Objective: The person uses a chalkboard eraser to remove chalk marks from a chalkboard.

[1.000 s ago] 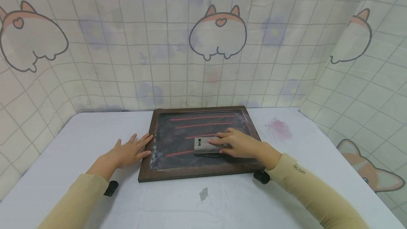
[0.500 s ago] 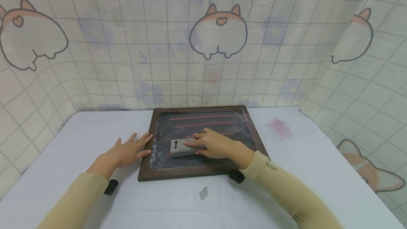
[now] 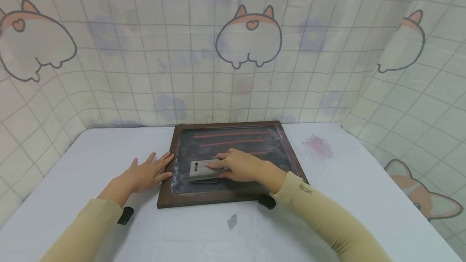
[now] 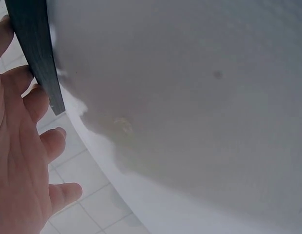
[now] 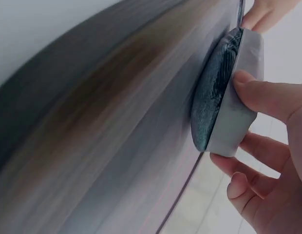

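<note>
Right hand point(image 3: 242, 165) pinches eraser point(image 3: 202, 170): thumb on one long side, fingers on the other, one fingertip on top. Eraser sits on lower left part of board point(image 3: 193, 188), pale grey case up, dark felt point(image 5: 215, 92) down against the surface.

Left hand point(image 3: 143, 175) lies palm down by the board's left edge, fingers spread, fingertips touching the brown frame point(image 3: 218, 196). Eraser and left hand are near, not touching.

Red lines point(image 3: 231, 134) run across board: two long ones near the top, plus part of a third beside the right hand. Whitish smears along the board's left side.

Board lies flat on white table point(image 3: 196, 239), far edge close to the curtain point(image 3: 145, 72), gridded, printed with corgis. Pink smudge point(image 3: 319, 147) on table right of board; grey patch point(image 3: 232, 221) in front of it. Tan sleeves point(image 3: 87, 227) on both arms, black piece point(image 3: 125, 215) under each wrist.
</note>
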### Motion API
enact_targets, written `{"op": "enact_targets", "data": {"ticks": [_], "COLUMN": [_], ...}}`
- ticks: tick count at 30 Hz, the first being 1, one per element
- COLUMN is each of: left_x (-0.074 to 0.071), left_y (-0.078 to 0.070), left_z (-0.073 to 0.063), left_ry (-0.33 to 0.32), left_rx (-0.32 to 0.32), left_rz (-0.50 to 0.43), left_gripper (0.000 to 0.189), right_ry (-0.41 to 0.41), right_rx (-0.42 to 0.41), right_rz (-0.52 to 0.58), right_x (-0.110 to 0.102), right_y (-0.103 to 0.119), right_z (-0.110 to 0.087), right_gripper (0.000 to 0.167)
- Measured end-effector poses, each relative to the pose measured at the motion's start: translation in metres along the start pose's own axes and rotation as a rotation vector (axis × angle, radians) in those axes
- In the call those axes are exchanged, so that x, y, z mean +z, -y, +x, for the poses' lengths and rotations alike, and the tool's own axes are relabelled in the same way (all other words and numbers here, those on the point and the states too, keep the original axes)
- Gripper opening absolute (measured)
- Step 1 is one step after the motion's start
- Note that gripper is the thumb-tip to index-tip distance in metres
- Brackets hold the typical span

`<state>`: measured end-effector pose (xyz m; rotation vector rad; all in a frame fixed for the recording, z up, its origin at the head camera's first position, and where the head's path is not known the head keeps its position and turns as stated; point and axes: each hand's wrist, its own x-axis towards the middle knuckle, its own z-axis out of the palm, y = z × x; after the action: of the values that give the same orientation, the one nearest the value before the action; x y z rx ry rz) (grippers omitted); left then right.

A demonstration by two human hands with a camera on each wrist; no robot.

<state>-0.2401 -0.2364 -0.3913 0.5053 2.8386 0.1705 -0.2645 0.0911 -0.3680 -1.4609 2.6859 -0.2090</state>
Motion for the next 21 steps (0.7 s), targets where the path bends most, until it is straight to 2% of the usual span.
{"op": "enact_targets", "data": {"ticks": [8,14,18,21], "left_x": [0.003,0.004,0.004,0.003], "left_y": [0.000,0.002,0.003,0.004], "left_z": [-0.001,0.000,0.000,0.000], "left_ry": [-0.012,-0.022,-0.020,-0.020], "left_rx": [0.019,0.019,0.021,0.022], "left_rz": [-0.005,0.004,0.000,0.002], "left_gripper": [0.074,0.074,0.074,0.074], "right_ry": [-0.086,-0.090,-0.084,-0.103], "right_rx": [0.081,0.147,0.180,0.157], "right_rz": [0.058,0.083,0.103,0.075], "right_x": [-0.003,-0.012,-0.017,-0.014], "right_y": [-0.048,-0.075,-0.083,-0.083], "right_z": [-0.076,-0.125,-0.141,-0.136], "right_gripper": [0.052,0.054,0.054,0.052]}}
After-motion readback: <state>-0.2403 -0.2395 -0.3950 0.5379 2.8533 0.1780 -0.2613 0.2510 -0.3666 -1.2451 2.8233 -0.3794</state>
